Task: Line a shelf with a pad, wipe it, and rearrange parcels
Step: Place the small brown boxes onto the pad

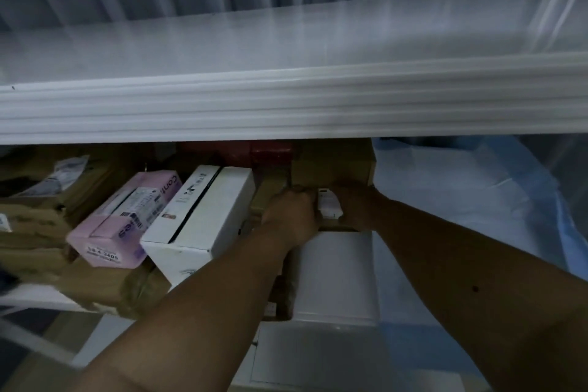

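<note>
Parcels crowd the lower shelf: nearest, a white cardboard box point(203, 216) beside a pink labelled box point(127, 219). Farther in, left hand point(291, 216) and right hand point(353, 207) both clutch a brown cardboard parcel point(334, 169), next to the pale blue pad point(461, 200).

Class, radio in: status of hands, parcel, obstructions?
Left hand and right hand gripping brown parcel. Blue pad laid alongside. White box crowds left.

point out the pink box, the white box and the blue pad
pink box point(127, 216), head view, top face near its label
white box point(203, 213), head view, middle of its lid
blue pad point(461, 188), head view, bare stretch right of the hands
</note>
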